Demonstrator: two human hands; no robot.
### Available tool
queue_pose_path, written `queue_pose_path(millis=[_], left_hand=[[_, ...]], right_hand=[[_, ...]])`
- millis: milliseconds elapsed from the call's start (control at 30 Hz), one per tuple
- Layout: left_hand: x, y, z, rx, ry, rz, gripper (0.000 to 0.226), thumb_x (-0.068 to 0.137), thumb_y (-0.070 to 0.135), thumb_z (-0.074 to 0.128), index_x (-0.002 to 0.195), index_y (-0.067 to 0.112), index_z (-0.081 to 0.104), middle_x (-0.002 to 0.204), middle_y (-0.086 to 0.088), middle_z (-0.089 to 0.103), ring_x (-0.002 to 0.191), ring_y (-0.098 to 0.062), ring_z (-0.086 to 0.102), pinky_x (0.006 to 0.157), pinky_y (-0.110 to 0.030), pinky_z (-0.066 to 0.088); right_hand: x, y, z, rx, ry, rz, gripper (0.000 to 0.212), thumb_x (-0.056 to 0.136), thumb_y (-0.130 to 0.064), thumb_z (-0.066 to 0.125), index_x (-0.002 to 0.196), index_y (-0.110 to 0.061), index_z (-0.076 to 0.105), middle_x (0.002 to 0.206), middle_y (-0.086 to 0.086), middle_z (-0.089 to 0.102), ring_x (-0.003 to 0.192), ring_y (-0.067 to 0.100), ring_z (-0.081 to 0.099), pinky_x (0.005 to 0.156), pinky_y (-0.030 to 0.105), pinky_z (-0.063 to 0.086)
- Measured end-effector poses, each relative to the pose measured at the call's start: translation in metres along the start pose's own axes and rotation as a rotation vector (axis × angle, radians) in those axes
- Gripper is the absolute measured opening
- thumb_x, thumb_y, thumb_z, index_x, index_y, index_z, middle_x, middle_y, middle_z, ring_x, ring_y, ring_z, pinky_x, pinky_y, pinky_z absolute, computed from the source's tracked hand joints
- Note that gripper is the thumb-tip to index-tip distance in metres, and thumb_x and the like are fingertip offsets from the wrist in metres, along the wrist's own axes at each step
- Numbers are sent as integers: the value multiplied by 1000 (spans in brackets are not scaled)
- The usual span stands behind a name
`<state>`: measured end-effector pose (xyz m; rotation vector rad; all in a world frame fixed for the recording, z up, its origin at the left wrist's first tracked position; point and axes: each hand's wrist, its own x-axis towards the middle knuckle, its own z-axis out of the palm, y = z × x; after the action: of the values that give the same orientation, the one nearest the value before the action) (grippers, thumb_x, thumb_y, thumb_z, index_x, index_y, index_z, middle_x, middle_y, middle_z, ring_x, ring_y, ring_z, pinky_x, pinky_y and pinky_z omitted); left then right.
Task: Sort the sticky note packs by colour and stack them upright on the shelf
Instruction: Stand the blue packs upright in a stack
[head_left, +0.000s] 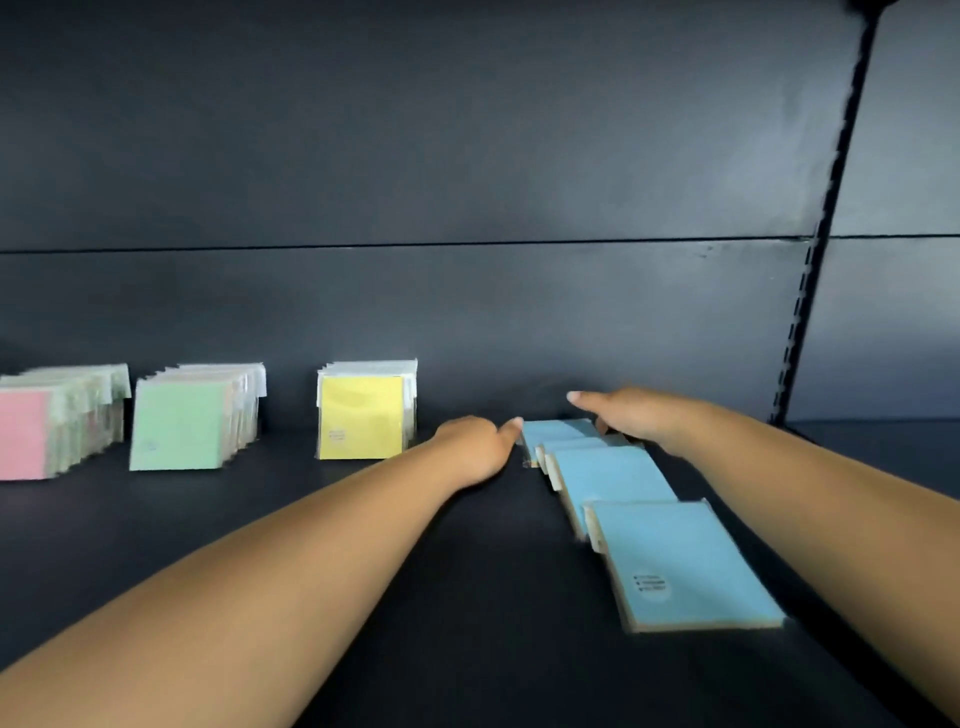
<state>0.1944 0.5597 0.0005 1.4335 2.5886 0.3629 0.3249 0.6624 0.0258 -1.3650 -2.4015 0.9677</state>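
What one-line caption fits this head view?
Both hands, left and right, reach the fallen row of blue packs lying on the shelf; pink, green and yellow rows stand upright.

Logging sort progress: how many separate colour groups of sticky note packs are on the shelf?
4. Pink packs upright at far left, green packs beside them, yellow packs left of centre, blue packs toppled in a line at right. More may lie beyond the left edge.

Head-worn view, facing forward and down, close over shelf (467, 597)
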Motion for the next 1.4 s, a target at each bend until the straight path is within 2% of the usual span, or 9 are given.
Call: queue_pose_path(millis=[100, 267, 367, 500, 633, 933, 1033, 1133, 1400], left_hand=[[4, 11, 6, -200, 14, -59, 63, 97, 51, 21, 126, 6, 54, 136, -15, 51, 126, -32, 45, 106, -37, 35], [-2, 11, 3, -754, 160, -55, 45, 98, 38, 39, 130, 11, 53, 135, -3, 52, 126, -20, 46, 93, -22, 31], [-1, 6, 5, -1005, 221, -20, 40, 93, 30, 52, 131, 15, 53, 133, 1, 55, 121, -16, 52, 105, -25, 35], [-5, 7, 6, -1302, 241, 10, 30, 89, 6, 59, 117, 13, 52, 99, -4, 67, 83, -17, 66, 70, -24, 52], [-7, 4, 7, -1374, 188, 55, 31, 88, -2, 57, 116, 10, 52, 103, -10, 65, 82, -16, 64, 69, -22, 54], [-9, 1, 8, -1387, 105, 108, 22, 92, 2, 52, 113, 5, 59, 94, -3, 65, 81, -13, 63, 60, -16, 56], [-8, -1, 8, -1391, 93, 120, 23, 92, 3, 51, 114, 5, 58, 98, -5, 65, 81, -12, 63, 59, -15, 56], [-7, -1, 7, -1418, 93, 118, 23, 92, 4, 52, 114, 6, 58, 98, -4, 66, 82, -12, 64, 63, -17, 56], [-2, -2, 7, -1449, 105, 118, 22, 92, 5, 53, 114, 6, 59, 98, -5, 66, 86, -15, 65, 70, -21, 57]], right_hand=[[9, 0, 4, 134, -13, -13, 59, 92, -55, 41, 126, -7, 53, 128, 9, 52, 104, 24, 48, 87, 32, 37], [8, 0, -3, 590, -93, 7, 39, 92, -43, 49, 83, -6, 55, 74, 6, 56, 61, 18, 51, 57, 28, 41], [4, 3, -5, 688, -68, -52, 30, 92, -34, 54, 94, -5, 58, 76, 7, 61, 63, 18, 56, 61, 28, 45], [1, 7, -2, 707, -12, -160, 16, 91, -24, 57, 89, -9, 62, 86, 7, 67, 77, 21, 63, 73, 30, 49], [-5, 12, 1, 694, 40, -201, 7, 87, -17, 62, 80, -17, 63, 98, 10, 67, 93, 25, 63, 88, 36, 49], [-22, 22, 3, 192, -17, -21, 37, 82, -47, 63, 80, -10, 61, 75, 5, 65, 62, 21, 59, 61, 26, 43], [-23, 18, 5, 115, -55, -51, 34, 81, -41, 66, 87, -8, 67, 83, 5, 69, 70, 21, 62, 70, 28, 48], [-23, 18, 3, 134, -54, -53, 28, 81, -33, 69, 91, -7, 67, 94, 8, 70, 80, 22, 63, 80, 30, 50], [-26, 14, -8, 456, -88, -15, 11, 82, -8, 67, 80, -13, 58, 75, 2, 62, 66, 13, 57, 61, 23, 46]])
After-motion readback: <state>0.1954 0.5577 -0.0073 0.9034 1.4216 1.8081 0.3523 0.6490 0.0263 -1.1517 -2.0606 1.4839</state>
